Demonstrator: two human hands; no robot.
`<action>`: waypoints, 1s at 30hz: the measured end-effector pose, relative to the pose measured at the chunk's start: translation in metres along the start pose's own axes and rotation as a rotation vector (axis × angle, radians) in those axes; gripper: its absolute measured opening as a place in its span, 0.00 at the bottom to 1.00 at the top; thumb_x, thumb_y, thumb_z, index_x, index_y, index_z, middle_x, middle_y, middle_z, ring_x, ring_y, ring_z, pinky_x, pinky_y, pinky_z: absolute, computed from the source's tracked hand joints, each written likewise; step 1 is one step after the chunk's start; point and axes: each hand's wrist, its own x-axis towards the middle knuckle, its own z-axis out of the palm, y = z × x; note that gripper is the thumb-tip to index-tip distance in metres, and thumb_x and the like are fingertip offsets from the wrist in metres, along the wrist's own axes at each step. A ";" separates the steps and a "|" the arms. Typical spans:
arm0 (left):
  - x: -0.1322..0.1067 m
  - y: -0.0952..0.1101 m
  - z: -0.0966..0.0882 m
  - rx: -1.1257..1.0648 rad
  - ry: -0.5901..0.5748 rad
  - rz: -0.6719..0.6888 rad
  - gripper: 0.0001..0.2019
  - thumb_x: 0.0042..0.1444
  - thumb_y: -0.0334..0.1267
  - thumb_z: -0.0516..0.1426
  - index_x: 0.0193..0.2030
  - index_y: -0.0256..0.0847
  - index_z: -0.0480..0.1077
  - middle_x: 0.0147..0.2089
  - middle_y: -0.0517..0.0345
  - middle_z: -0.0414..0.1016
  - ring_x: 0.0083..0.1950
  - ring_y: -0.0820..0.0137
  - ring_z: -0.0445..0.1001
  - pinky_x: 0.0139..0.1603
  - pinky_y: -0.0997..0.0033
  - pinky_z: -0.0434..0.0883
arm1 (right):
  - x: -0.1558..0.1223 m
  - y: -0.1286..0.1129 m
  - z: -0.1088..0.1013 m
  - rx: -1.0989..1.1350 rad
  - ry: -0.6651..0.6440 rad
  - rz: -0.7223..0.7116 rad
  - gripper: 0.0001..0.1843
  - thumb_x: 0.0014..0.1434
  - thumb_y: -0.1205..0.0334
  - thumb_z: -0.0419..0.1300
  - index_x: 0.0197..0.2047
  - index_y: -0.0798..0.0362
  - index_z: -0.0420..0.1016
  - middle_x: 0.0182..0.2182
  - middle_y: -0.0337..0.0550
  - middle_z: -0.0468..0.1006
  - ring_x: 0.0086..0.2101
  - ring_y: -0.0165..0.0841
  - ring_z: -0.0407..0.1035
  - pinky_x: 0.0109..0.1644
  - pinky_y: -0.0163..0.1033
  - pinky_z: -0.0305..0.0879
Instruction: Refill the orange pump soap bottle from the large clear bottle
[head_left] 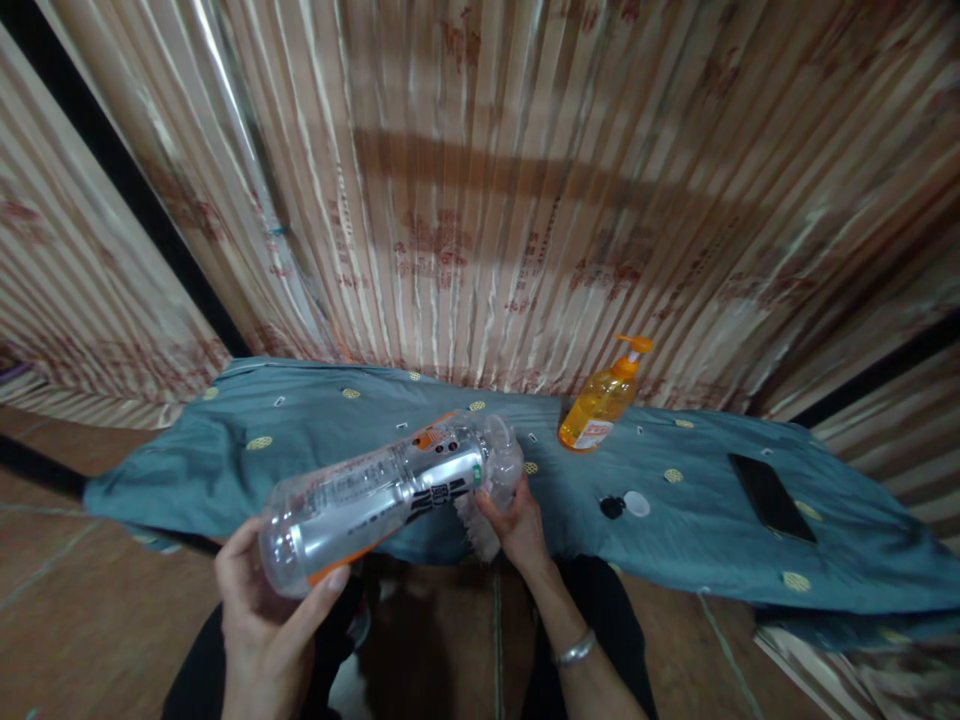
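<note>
A clear plastic bottle (382,495) with a silver and orange label lies on its side in the air over the near edge of a teal cloth (300,440). My left hand (262,625) is closed around the bottle's base. At the bottle's neck end, my right hand (517,525) is closed on a white bristly brush (476,525), pressed against the bottle there. A silver bangle (574,650) circles my right wrist.
An orange pump bottle (604,400) stands on the cloth at the back. A black phone (772,495) lies to the right. A small white cap (636,503) and a black cap (612,507) rest mid-cloth. Striped curtains (480,200) hang behind.
</note>
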 end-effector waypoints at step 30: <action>-0.004 0.007 0.003 0.003 -0.009 -0.011 0.39 0.43 0.52 0.78 0.62 0.61 0.72 0.69 0.57 0.75 0.79 0.41 0.66 0.84 0.35 0.55 | -0.001 -0.005 -0.001 -0.025 0.013 0.009 0.29 0.59 0.52 0.69 0.62 0.48 0.76 0.52 0.47 0.91 0.51 0.47 0.87 0.57 0.48 0.83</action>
